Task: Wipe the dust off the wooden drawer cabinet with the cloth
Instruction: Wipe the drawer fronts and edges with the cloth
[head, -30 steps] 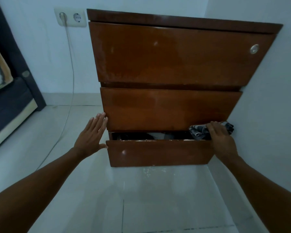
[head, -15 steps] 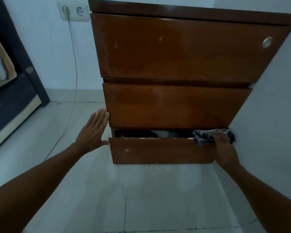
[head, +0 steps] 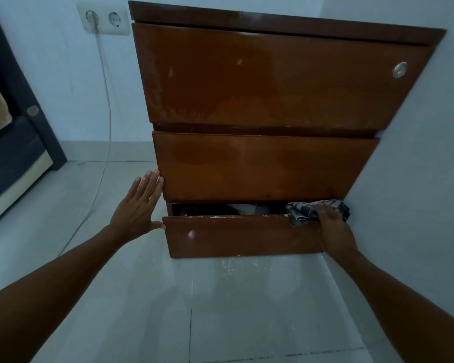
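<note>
Wooden drawer cabinet (head: 260,82) against the wall, both hands at its lowest drawer.

The cabinet stands on the pale tiled floor (head: 220,310) with its right side against a white wall (head: 417,166); its bottom drawer (head: 241,235) is pulled slightly out, leaving a dark gap above its front. A wall socket (head: 104,19) with a cable plugged in sits to the cabinet's left. The left hand (head: 138,209) is flat and open, fingers spread, resting against the cabinet's left edge, holding nothing. The right hand (head: 334,229) presses a dark patterned cloth (head: 303,212) onto the top right corner of the bottom drawer, fingers curled over it.
</note>
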